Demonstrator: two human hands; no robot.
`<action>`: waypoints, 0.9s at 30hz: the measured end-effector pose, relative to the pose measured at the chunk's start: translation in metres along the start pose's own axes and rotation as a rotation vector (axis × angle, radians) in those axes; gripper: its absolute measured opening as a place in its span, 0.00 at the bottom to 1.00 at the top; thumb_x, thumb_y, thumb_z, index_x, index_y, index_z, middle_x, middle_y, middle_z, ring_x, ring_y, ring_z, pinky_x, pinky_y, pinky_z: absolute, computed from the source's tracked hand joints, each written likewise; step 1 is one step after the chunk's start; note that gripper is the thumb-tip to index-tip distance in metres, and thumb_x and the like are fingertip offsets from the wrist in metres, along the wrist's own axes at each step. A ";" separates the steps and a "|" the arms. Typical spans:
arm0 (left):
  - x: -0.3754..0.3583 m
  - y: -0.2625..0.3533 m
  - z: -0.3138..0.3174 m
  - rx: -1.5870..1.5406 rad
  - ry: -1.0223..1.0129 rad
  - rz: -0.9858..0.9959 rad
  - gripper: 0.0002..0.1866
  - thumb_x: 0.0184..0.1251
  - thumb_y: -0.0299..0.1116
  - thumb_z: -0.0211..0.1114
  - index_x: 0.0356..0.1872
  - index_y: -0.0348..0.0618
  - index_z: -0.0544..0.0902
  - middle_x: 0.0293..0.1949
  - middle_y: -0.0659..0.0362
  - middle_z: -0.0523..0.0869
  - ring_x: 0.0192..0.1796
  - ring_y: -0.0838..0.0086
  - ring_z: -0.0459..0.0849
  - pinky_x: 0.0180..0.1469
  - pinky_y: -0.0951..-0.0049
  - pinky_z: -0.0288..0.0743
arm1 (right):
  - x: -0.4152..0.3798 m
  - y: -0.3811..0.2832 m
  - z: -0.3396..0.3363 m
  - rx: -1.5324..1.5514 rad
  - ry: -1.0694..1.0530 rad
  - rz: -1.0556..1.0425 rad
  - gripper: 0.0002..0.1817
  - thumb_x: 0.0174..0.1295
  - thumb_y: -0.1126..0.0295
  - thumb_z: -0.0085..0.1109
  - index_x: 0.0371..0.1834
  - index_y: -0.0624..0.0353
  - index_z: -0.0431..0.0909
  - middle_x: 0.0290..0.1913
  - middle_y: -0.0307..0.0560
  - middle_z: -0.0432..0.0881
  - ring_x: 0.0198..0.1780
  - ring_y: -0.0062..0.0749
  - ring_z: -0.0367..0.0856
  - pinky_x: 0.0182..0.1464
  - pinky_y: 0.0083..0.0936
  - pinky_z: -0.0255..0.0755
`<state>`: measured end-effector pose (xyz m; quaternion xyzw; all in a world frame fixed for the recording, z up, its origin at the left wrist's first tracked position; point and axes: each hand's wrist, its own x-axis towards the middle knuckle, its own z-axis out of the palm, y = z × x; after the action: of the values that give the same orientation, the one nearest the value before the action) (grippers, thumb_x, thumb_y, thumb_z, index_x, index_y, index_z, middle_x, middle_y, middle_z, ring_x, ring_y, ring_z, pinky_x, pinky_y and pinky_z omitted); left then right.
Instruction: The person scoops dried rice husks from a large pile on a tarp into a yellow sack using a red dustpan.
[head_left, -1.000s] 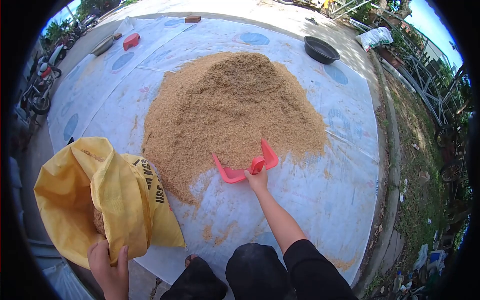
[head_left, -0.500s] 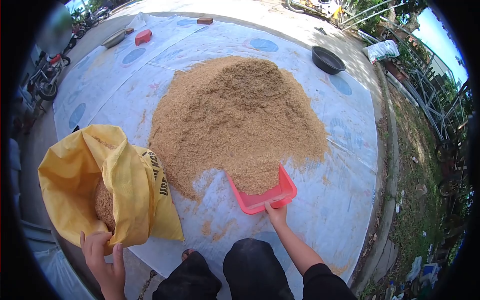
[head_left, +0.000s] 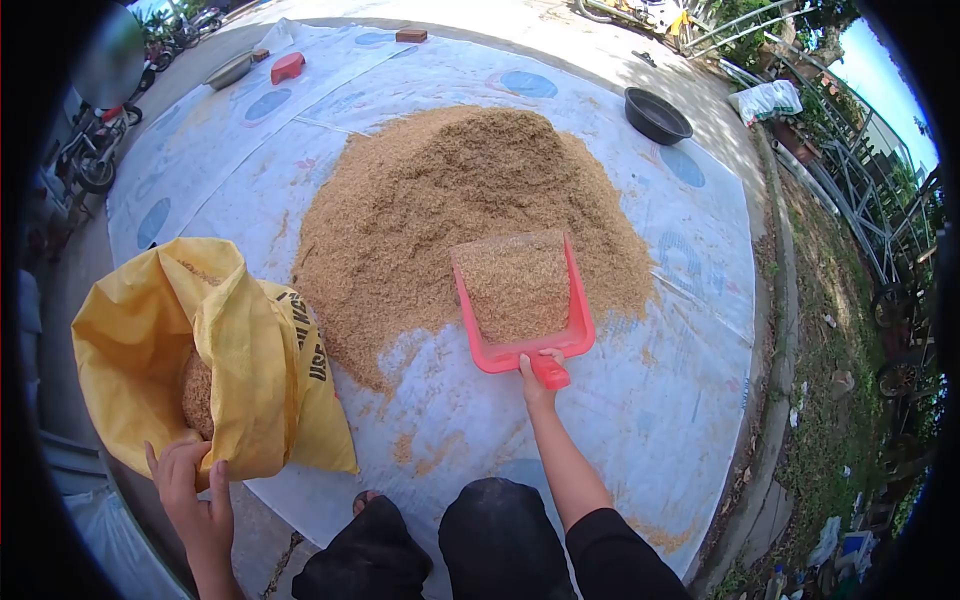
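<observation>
My right hand (head_left: 540,378) is closed around the handle of a red dustpan (head_left: 581,318). Loose tan grain husks fill its pan, which is lifted in front of the large husk pile (head_left: 400,220). At the left, my left hand (head_left: 190,487) grips the near rim of a yellow sack (head_left: 245,390) with dark printing on its side. The sack's mouth gapes toward me, and brown husks show inside it. Part of my left fingers is hidden by the folded rim.
A white printed sheet (head_left: 690,370) lies under the pile. A black basin (head_left: 657,117) stands at the back right, and a red stool (head_left: 287,68) at the back left with a grey basin (head_left: 229,71) beside it. Motorcycles (head_left: 95,160) are parked left; metal frames line the right.
The dustpan has risen out of the pile's near edge, loaded with husks, and moved away from me. My left hand and the sack rim have shifted slightly left in view.
</observation>
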<state>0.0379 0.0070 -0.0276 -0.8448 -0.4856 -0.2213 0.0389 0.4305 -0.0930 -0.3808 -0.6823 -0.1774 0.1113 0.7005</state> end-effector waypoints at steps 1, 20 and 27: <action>-0.001 0.000 -0.001 -0.010 -0.006 -0.003 0.05 0.57 0.27 0.57 0.33 0.37 0.77 0.34 0.52 0.80 0.42 0.60 0.78 0.69 0.49 0.47 | 0.004 -0.001 -0.003 -0.041 -0.026 -0.052 0.19 0.52 0.70 0.67 0.40 0.56 0.65 0.39 0.40 0.68 0.41 0.25 0.68 0.45 0.24 0.66; 0.014 -0.074 -0.009 -0.297 0.228 0.296 0.04 0.48 0.25 0.64 0.25 0.41 0.78 0.22 0.59 0.78 0.25 0.68 0.78 0.28 0.69 0.69 | 0.024 -0.088 0.028 0.188 -0.216 0.237 0.19 0.54 0.77 0.62 0.42 0.47 0.63 0.43 0.41 0.70 0.41 0.29 0.77 0.37 0.26 0.79; 0.059 -0.101 -0.025 -0.325 0.230 0.128 0.07 0.47 0.25 0.66 0.29 0.42 0.78 0.20 0.60 0.77 0.21 0.70 0.76 0.24 0.68 0.68 | 0.044 -0.205 0.111 0.070 -0.406 0.227 0.20 0.53 0.76 0.63 0.43 0.48 0.62 0.43 0.41 0.71 0.41 0.27 0.76 0.36 0.23 0.77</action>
<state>-0.0294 0.1003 0.0046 -0.8384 -0.3810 -0.3887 -0.0289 0.4084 0.0175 -0.1721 -0.6367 -0.2328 0.3305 0.6566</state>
